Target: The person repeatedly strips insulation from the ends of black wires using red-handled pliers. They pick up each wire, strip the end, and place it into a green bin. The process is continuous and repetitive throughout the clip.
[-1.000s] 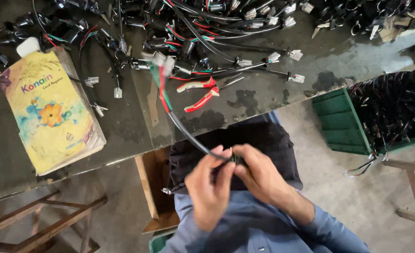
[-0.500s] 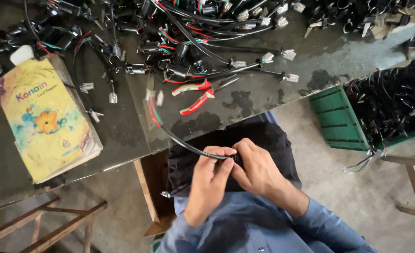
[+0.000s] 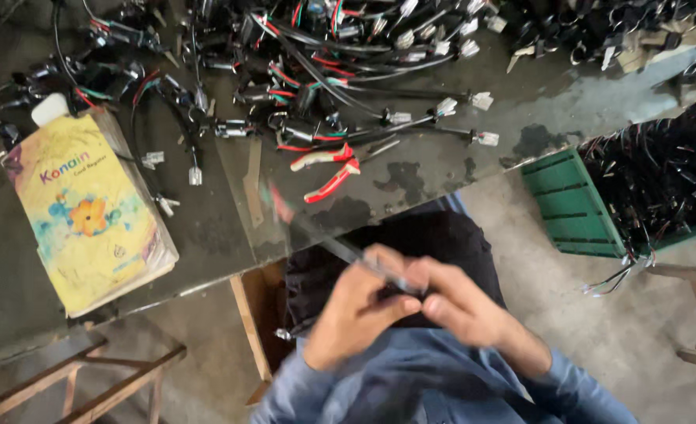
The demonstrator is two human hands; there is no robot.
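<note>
Cable: a dark sheathed cable [image 3: 340, 247] with red and green wire at its far end, blurred by motion, runs from the hands up towards 11 o'clock, ending just over the table edge.
Left hand: the left hand [image 3: 356, 310] sits at 6 o'clock in the view, fingers curled narrow around the near end of the cable, thumb pressed on top.
Right hand: the right hand [image 3: 454, 302] is just beside it at 3 o'clock of the left, fingertips pinched tight on the same cable end; the two hands touch.
Lap: both hands hover over a dark cloth [image 3: 411, 243] across the person's lap, blue sleeves below.
Pliers: red-handled pliers [image 3: 328, 169] lie on the table at 12 o'clock from the hands, handles spread.
Table: a dark, stained worktop [image 3: 442, 165] fills the upper half of the view.
Harness pile: a tangle of black wire harnesses [image 3: 316, 63] with white plugs is heaped along the far side.
Book: a yellow book [image 3: 85, 212] with a flower on its cover rests at 9 o'clock, near the table's edge.
Crate: a green crate [image 3: 575, 204] of dark wiring stands on the floor at 3 o'clock.
</note>
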